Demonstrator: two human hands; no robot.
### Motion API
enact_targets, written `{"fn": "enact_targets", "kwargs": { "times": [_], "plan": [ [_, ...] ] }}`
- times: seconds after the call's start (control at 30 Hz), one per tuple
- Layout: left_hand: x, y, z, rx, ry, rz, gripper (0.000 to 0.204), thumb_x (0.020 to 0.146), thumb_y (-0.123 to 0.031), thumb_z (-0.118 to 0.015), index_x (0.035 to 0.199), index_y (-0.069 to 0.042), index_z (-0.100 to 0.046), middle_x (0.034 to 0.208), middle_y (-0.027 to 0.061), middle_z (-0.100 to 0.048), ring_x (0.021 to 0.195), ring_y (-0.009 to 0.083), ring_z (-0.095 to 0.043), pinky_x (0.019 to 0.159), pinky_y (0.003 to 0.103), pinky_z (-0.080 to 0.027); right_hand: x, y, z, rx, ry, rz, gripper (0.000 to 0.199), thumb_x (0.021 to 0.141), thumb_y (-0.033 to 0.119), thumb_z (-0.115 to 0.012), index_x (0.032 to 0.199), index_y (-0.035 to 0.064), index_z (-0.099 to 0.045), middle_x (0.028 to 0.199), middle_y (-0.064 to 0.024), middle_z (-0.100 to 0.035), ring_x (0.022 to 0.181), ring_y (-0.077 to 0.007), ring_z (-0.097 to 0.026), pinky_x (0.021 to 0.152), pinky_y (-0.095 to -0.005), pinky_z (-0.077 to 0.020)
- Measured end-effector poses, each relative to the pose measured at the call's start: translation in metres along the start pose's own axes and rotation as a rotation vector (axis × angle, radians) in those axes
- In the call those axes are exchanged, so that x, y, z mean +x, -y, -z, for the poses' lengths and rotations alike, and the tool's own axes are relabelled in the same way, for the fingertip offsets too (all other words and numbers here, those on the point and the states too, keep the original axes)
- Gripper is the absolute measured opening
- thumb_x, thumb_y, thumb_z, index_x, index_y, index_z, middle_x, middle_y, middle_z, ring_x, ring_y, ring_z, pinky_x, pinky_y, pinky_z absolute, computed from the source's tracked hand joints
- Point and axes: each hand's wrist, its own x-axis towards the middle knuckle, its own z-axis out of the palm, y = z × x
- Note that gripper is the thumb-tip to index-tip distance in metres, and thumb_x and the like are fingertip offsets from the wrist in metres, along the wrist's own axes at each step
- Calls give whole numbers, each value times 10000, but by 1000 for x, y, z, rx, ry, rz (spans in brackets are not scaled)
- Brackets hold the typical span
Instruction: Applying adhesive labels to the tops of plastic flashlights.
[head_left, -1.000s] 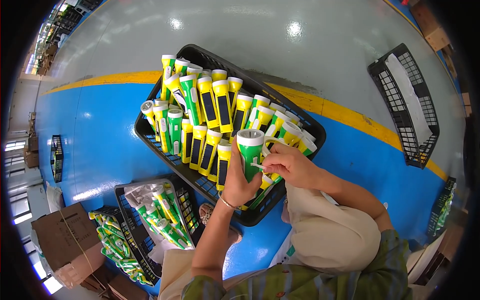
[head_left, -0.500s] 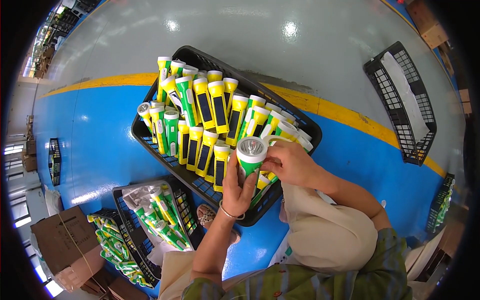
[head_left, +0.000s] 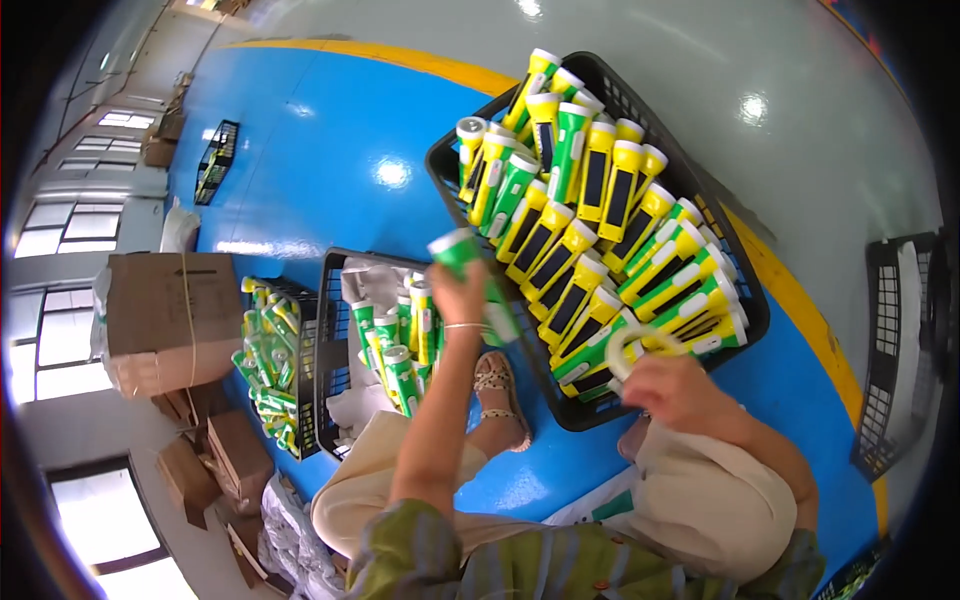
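Observation:
My left hand (head_left: 458, 297) is closed around a green and white flashlight (head_left: 453, 247), blurred by motion, between the large black crate and a smaller one. My right hand (head_left: 672, 388) grips a cream roll of tape (head_left: 614, 358) over the near corner of the large black crate (head_left: 762, 305). Inside that crate, yellow and green flashlights (head_left: 597, 165) with white heads are packed in rows, several showing dark solar panels. More flashlights (head_left: 402, 378) stand in the smaller black crate (head_left: 328, 300) to the left, which is lined with pale paper.
Left of the smaller crate, another black crate (head_left: 307, 325) is heaped with flashlights. A cardboard box (head_left: 150, 325) stands beyond it at the far left. Another black crate (head_left: 880, 350) is at the right edge. My sandalled foot (head_left: 497, 395) rests between the crates.
My left hand has carried the flashlight left, away from the large crate toward the smaller one. My right hand has parted from it, holding the tape roll. The view has swung left.

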Motion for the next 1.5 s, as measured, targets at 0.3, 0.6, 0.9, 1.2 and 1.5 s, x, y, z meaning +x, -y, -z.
{"fn": "enact_targets", "kwargs": {
  "times": [0.3, 0.6, 0.9, 1.2, 1.5],
  "plan": [
    [23, 128, 66, 780, -166, -89, 689, 690, -282, -683, 1230, 26, -386, 1163, 233, -463, 1142, 376, -382, 990, 471, -271, -14, -25, 3, 55, -249, -152, 80, 733, 53, -668, 776, 48, -601, 741, -92, -586, 651, -270, -575, 575, -334, -459],
    [51, -65, -171, 14, 248, -535, 660, 687, -200, -721, 1224, 18, -405, 1127, 251, -459, 1052, 421, -432, 921, 440, -362, -10, -13, 22, -3, -299, -212, 90, 751, 51, -666, 783, 38, -583, 721, -80, -566, 636, -240, -559, 559, -313, -443],
    [51, -82, -140, -1140, 951, 269, 420, 783, -137, -621, 1151, 4, -477, 998, 93, -591, 869, 221, -587, 779, 335, -480, -15, -22, 29, -9, -434, -263, 91, 762, 34, -655, 811, 36, -578, 727, -80, -541, 626, -221, -539, 549, -301, -425],
    [-58, -115, -62, -1215, 1221, 451, 532, 795, -235, -605, 1196, 51, -402, 1121, 169, -537, 945, 266, -579, 834, 416, -482, -14, -33, 28, -70, -553, -154, 91, 793, 17, -620, 872, 29, -578, 756, -87, -531, 664, -224, -525, 577, -305, -414],
    [-87, -119, -43, -780, 1206, 25, 612, 764, -2, -547, 1307, 41, -267, 1123, 131, -516, 966, 239, -565, 815, 323, -469, -16, -37, 21, 87, -380, -212, 76, 831, 99, -586, 887, 48, -592, 813, -94, -575, 748, -258, -573, 646, -330, -453]
  ]
}}
